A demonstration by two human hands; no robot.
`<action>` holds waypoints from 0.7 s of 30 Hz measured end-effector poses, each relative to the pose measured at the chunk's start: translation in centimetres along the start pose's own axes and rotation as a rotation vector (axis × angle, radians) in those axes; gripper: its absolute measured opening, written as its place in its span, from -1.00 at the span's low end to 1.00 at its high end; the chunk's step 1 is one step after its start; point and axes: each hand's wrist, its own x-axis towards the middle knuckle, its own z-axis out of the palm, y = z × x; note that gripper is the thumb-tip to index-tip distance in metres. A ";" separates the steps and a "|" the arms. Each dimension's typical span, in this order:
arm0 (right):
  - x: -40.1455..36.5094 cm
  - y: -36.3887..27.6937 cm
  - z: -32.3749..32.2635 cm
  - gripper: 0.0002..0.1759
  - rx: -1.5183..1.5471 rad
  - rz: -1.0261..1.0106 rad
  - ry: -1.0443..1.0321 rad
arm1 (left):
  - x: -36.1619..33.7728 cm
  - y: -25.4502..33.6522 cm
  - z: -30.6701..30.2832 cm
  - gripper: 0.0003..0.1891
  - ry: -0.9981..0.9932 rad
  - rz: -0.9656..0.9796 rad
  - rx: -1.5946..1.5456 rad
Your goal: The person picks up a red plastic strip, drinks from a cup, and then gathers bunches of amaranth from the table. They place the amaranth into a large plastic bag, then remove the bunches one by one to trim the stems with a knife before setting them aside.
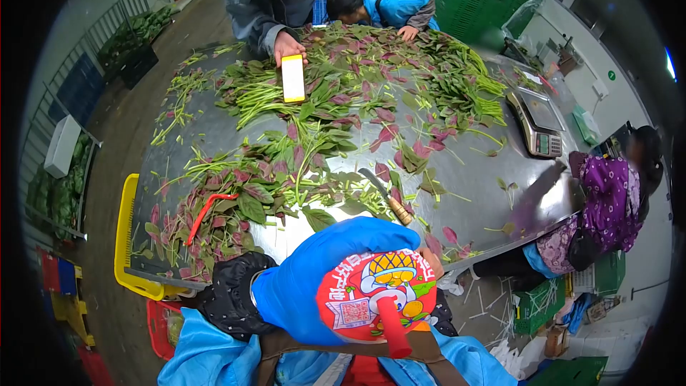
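My left hand (307, 271), in a blue glove, is wrapped around a drink cup (357, 289) held close to my chest. The cup's red sealed top carries a pineapple print and a QR code. A thick red straw (394, 329) sticks out of it towards me. At the cup's far right edge a bit of my right hand (433, 261) shows, its fingers against the cup; most of that hand is hidden. Just beyond the cup, a knife (398, 210) with a wooden handle and curved blade lies on the metal table (457, 218). A red strip (207, 216) rests on the leafy greens (250, 204).
Purple-and-green leafy stalks (457, 71) heap across the table's far side. A digital scale (534, 125) stands at right. One person (275, 0) holds a phone (293, 78); another (396, 8) leans over the table; a third (607, 204) is at right. A yellow crate (127, 236) touches the left edge.
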 end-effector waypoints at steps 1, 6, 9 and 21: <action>0.0 0.0 0.0 -0.92 -0.003 -0.003 0.003 | -0.1 -0.1 0.1 -0.19 0.004 0.003 0.001; -0.1 0.3 0.2 -0.91 -0.002 -0.008 0.001 | 0.2 0.4 0.2 -0.23 -0.050 -0.029 0.058; 0.0 0.1 -0.1 -0.90 0.006 0.000 -0.010 | 0.1 0.4 0.3 -0.24 -0.049 -0.035 0.069; 0.0 0.1 0.0 -0.92 0.023 -0.004 -0.002 | 0.0 0.2 0.5 -0.25 -0.037 -0.038 0.064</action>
